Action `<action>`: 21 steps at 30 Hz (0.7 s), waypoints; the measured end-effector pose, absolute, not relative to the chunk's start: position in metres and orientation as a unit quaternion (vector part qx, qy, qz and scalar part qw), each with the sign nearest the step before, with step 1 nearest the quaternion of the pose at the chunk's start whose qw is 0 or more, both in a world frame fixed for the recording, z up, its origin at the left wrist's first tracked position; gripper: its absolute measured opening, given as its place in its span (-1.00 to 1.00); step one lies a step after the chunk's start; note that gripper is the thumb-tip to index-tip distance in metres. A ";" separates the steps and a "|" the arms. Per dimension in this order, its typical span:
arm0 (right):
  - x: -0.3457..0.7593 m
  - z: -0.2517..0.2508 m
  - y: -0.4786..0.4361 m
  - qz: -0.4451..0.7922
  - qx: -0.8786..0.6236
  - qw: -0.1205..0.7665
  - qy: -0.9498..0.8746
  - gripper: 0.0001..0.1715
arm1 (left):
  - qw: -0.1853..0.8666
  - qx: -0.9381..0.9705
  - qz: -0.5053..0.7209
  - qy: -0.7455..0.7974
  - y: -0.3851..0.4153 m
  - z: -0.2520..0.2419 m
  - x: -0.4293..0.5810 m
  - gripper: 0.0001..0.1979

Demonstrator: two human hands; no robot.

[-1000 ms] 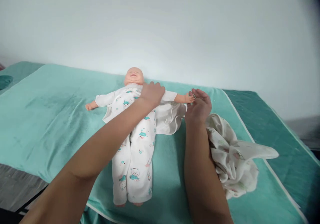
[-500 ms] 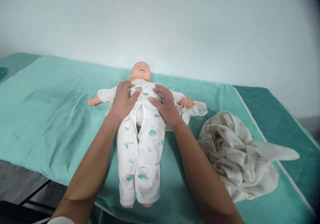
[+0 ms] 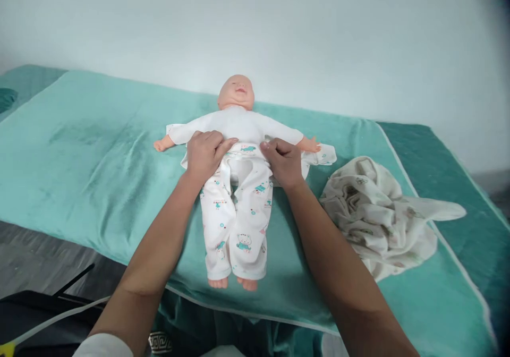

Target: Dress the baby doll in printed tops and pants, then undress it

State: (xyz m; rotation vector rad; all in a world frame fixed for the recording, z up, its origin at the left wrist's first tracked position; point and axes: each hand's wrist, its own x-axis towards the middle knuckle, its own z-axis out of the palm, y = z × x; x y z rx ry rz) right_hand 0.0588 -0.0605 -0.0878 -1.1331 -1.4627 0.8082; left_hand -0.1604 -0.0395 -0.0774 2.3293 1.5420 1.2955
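A baby doll [image 3: 236,94] lies on its back, head toward the wall and feet toward me. It wears a plain white long-sleeved top [image 3: 239,121] and white baby pants [image 3: 252,208] with teal cartoon prints and an open crotch. My left hand [image 3: 207,153] is closed on the left side of the waistband, thumb along the top edge. My right hand [image 3: 282,159] pinches the right side of the waistband. Between them the band lies across the doll's belly. Under the torso lies a printed garment, its sleeve [image 3: 324,154] sticking out at the right.
A crumpled white printed cloth [image 3: 382,219] lies to the right. The teal cover [image 3: 99,171] spreads over the bed, which stands against a pale wall [image 3: 255,27]. A white cable [image 3: 59,317] runs past a black object [image 3: 43,320] at the lower left.
Both hands have gone from lying on the doll's chest to gripping the waistband. The pants' upper edge has come down from chest to belly, baring the white top. The view has shifted.
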 end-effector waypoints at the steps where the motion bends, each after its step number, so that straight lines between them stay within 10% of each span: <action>1: 0.063 -0.090 -0.065 0.345 -0.499 0.506 -0.613 -0.22 | 0.061 0.747 0.415 0.516 -0.045 -0.080 -0.166 -0.45; 9: 0.094 -0.097 -0.115 0.441 -0.493 0.329 -0.674 -0.28 | 0.379 0.689 0.353 0.508 -0.107 -0.089 -0.214 -0.43; 21: 0.055 -0.112 -0.164 0.207 -0.599 0.508 -0.583 -0.86 | 0.216 0.676 0.409 0.574 -0.144 -0.103 -0.190 -0.85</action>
